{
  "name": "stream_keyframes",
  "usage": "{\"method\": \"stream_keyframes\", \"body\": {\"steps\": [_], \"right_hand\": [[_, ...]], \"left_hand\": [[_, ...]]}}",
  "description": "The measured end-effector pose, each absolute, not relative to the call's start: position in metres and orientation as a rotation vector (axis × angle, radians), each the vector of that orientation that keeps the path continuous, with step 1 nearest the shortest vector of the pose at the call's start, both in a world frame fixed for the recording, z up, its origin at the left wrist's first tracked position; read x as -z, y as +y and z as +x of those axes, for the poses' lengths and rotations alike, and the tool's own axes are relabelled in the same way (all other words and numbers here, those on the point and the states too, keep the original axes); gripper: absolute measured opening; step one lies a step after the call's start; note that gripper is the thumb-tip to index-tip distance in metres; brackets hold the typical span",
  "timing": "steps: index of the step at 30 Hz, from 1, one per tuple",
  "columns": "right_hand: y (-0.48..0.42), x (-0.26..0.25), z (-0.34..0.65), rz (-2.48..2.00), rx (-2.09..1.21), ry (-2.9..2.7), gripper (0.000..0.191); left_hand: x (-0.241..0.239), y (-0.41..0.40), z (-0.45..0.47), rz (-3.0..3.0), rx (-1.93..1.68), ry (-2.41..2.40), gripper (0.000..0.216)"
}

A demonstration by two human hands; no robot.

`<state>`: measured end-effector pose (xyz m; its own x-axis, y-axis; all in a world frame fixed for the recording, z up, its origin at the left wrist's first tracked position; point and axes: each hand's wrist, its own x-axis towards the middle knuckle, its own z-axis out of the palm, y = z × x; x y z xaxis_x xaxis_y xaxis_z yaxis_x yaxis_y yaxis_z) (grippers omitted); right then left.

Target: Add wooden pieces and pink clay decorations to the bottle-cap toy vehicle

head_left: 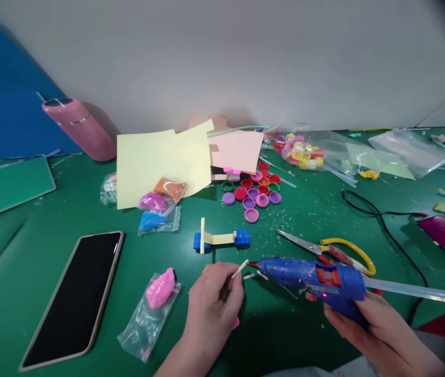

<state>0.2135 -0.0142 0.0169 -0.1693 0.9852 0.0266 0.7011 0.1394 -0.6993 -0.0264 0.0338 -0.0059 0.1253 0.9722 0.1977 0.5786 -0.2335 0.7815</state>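
Observation:
Pinched between the thumb and fingers of my left hand [216,301] is a small pale paper strip [240,269]. My right hand [379,324] grips a blue hot glue gun [304,275] by its handle, with a clear glue stick [419,290] poking out of the back and a small red light lit. The gun's nozzle is at the upper end of the strip. Two more short strips lie on the table under the nozzle. Just beyond my left hand stands a small piece made of blue blocks [241,237] joined by a pale yellow strip [223,239], with another strip across its left end.
Scissors [304,243] lie behind the glue gun. Coloured bottle caps [251,215] are scattered farther back, near yellow paper [159,157] and bagged clay [171,188]. A phone [75,298] and bagged pink clay [161,288] lie left; a pink bottle [83,128] stands behind. A black cable [383,230] runs right.

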Motion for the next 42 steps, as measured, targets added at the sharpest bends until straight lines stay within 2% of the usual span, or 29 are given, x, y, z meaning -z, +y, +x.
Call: {"method": "stream_keyframes", "body": {"steps": [8,19,27,42], "right_hand": [[-0.015,-0.003,0.223,-1.566,-0.722,-2.034,0.030],[-0.013,-0.009,0.219,-1.600,-0.712,-2.081,0.030],[-0.017,-0.002,0.215,-1.604,-0.733,-1.923,0.028],[-0.015,-0.019,0.216,-1.646,-0.745,-1.983,0.027]], "left_hand": [[0.005,0.034,-0.026,1.871,-0.959,1.488,0.010],[0.005,0.033,-0.026,1.858,-0.950,1.480,0.011],[0.006,0.034,-0.026,1.855,-0.983,1.471,0.011],[0.006,0.033,-0.025,1.838,-0.961,1.470,0.011]]}}
